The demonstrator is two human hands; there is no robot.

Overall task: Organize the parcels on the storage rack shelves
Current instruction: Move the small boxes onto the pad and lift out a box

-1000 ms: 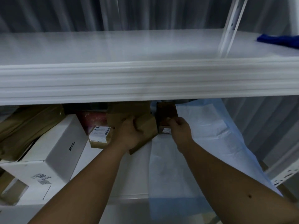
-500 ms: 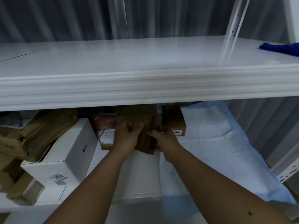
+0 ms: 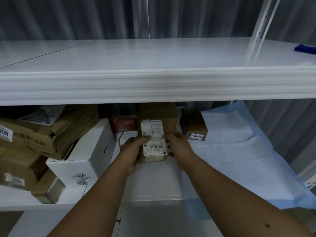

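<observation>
Upper shelf (image 3: pixel 153 55) spans frame top, mostly bare. Lower shelf (image 3: pixel 153 183) below it, crowded at left. White box (image 3: pixel 89 159) marked 3008, lower left, beside stacked brown parcels (image 3: pixel 51 132). Blue sheet (image 3: pixel 239 151) at right. Centre frame: we hold labelled cardboard parcel (image 3: pixel 156 134) on lower shelf, left hand (image 3: pixel 133 151) and right hand (image 3: pixel 177 146) with fingers clamped on its sides. Small box (image 3: pixel 195 125) marked 3004 just right. Risk, we judge: pulling parcel out could knock 3004 box or catch upper shelf lip.
</observation>
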